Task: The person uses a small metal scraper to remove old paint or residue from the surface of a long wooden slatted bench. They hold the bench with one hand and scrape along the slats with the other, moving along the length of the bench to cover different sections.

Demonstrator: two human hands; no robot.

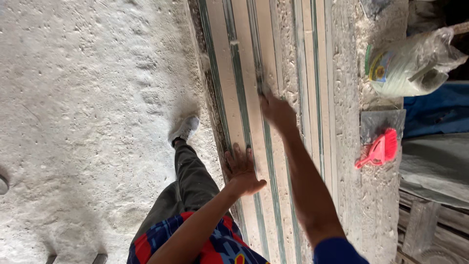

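left hand [243, 171] is down flat, fingers spread, palm pressed on the long pale moulding strips [254, 98] that run away from the body, its fingertips touching a thin green-grey rail [233, 63] between the strips. right hand [277, 111] is stretched further out ahead of the left, over the next strip across, and it's blurred, so i cannot tell whether the fingers are spread or curled; the fingertips sit right at a dark spot on the green-grey line there. the two hands are apart, right one well ahead and a little to the outside of the left. out past the right hand, across a rough dusty ledge [364, 205], lies a small red hand brush [381, 150] with its bristles on a grey square slab [378, 124], and beyond that a clear plastic bag [415, 66] with something pale rolled inside, well clear of both hands. on the other side, left of the left hand, the person's dark trouser leg [193, 176] and a grey shoe [185, 128] stand on the white, powdery floor [83, 122], the shoe just beside the edge of the strips. a red and blue shirt [215, 244] shows at the bottom, below the left forearm.
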